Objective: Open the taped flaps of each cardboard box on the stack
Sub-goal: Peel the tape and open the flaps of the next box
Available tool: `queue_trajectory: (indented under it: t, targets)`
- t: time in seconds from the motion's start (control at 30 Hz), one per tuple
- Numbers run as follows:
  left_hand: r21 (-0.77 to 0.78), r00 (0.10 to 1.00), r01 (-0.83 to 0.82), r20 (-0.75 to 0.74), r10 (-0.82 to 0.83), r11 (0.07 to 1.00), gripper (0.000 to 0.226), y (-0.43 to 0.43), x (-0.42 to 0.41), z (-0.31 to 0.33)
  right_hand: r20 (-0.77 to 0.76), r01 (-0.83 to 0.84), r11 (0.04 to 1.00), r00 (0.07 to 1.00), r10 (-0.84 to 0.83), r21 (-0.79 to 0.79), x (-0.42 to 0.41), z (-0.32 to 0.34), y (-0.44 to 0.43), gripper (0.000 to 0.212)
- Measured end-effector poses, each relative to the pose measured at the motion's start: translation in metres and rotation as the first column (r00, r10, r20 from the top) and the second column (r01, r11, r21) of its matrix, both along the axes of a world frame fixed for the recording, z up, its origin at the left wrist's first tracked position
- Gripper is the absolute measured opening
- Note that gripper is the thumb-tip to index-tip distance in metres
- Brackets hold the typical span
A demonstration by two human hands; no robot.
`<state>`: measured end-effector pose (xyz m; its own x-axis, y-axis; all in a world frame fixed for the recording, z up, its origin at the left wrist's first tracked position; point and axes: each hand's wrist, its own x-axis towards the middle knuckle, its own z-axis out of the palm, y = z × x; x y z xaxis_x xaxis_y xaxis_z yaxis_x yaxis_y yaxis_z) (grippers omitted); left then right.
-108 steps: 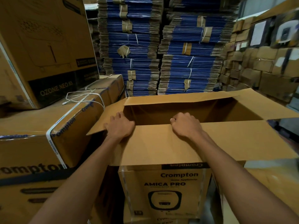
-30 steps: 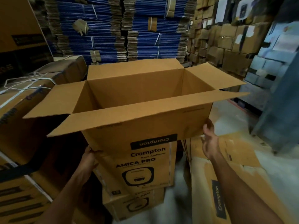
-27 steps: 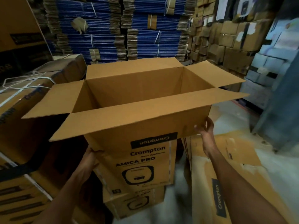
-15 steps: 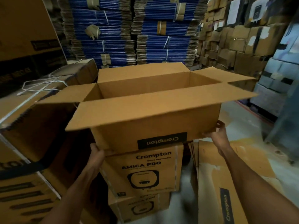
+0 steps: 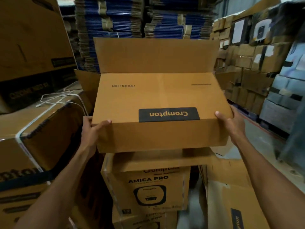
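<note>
From the head view, a person holds a cardboard box (image 5: 158, 96) tipped over so that a broad side panel faces up towards the camera, its black "Crompton" label and the words "CEILING FAN" reading upside down. The left hand (image 5: 92, 131) grips the near left corner, thumb laid on the upward panel and fingers wrapped round the left side. The right hand (image 5: 231, 123) grips the near right corner the same way, thumb on top and fingers curled behind the right edge. The box's mouth points away from the person; one long flap (image 5: 155, 55) stands up at the far edge, and short flaps stick out to either side. The box sits directly over the stack, above an AMICA PRO box (image 5: 146, 187) with another beneath it; whether it touches that box cannot be told. To the left stands a large strapped carton (image 5: 41, 129) with a loose white cord (image 5: 54, 98) lying on top. Flattened cardboard (image 5: 231, 195) leans just right of the stack. Behind are tied bundles of blue flat cartons (image 5: 115, 22), and to the right a wall of brown boxes (image 5: 247, 63).
</note>
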<state>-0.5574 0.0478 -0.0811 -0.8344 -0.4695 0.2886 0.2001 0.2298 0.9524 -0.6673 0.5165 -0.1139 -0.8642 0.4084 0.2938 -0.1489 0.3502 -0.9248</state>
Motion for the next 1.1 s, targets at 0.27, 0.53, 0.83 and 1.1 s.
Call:
queue_trajectory:
  t: [0.27, 0.53, 0.83, 1.1]
  targets:
    - [0.004, 0.995, -0.033, 0.095, 0.033, 0.999, 0.078, -0.011, -0.002, -0.011, 0.097, -0.016, 0.998, 0.995, 0.009, 0.063, -0.011, 0.024, -0.011, 0.071]
    - [0.107, 0.983, 0.012, 0.180, -0.031, 0.994, 0.101, -0.005, 0.019, -0.061, 0.131, -0.115, 0.975, 0.981, 0.141, -0.189, 0.014, -0.058, -0.006, 0.099]
    - [0.122, 0.936, 0.017, 0.347, -0.059, 0.992, 0.110, -0.002, 0.025, -0.070, 0.202, -0.031, 0.987, 0.977, 0.063, -0.156, 0.017, -0.061, -0.019, 0.079]
    - [-0.249, 0.970, -0.030, 0.227, 0.089, 0.968, 0.066, -0.021, 0.003, 0.034, 0.214, -0.158, 0.960, 0.971, 0.109, 0.231, -0.017, 0.061, -0.028, 0.057]
